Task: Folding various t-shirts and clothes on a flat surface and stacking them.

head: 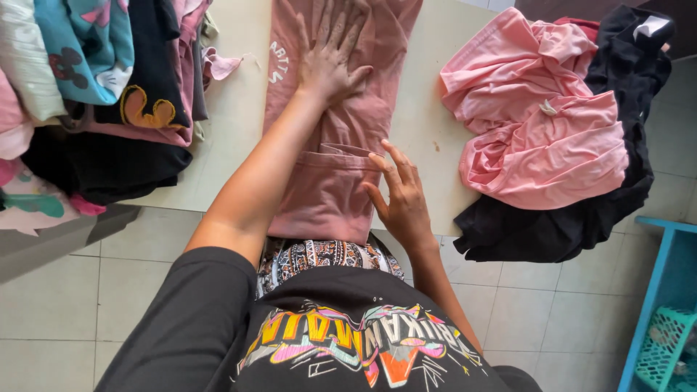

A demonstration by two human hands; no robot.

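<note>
Left hand: fingers spread, pressed flat on dusty-pink trousers.
Right hand: fingers spread, fingertips touching the trousers' folded edge.

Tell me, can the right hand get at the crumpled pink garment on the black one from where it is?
Probably yes. The right hand rests open at the dusty-pink garment, and only bare table lies between it and the crumpled pink garment.

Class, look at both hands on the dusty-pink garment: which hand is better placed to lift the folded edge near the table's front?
Probably the right hand: its fingertips touch the folded edge of the dusty-pink garment. The left hand lies flat farther up the cloth, pinning it to the table.
</note>
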